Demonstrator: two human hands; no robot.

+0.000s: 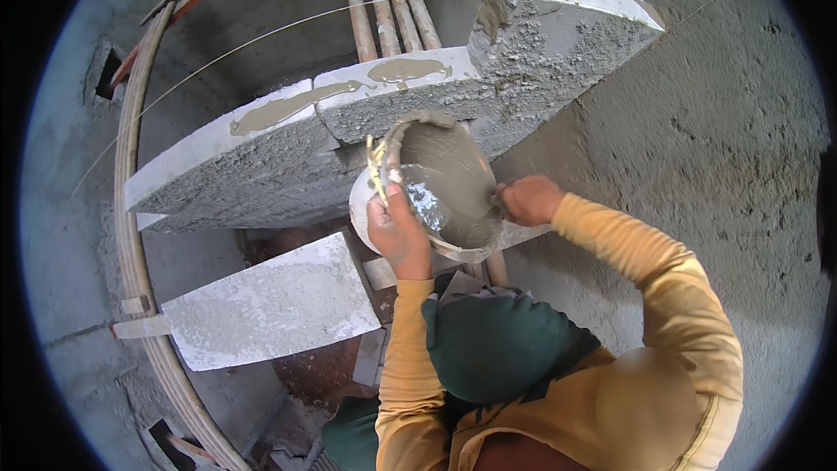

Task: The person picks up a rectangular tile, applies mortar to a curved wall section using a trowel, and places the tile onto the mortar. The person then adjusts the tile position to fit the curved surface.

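Observation:
A tilted white bucket [362, 209] holds grey wet mortar [445, 166], with more mortar crusted along its rim. My left hand [403, 234] is closed on the near-left side of the bucket's rim, beside a yellowish cord [377, 166] tied there. At the opposite side, my right hand [530, 201] is closed in a fist against the mortar. What it grips is hidden in that fist. Behind the bucket runs a low wall of light blocks [235, 153], its side rough with mortar. Wet mortar patches [410, 70] lie on its top.
A taut string [288, 30] crosses above the wall. A white block [275, 301] lies below left, next to a wooden pole [131, 201]. Several upright poles [384, 4] stand beyond the wall. A rough plastered wall [697, 139] rises at right.

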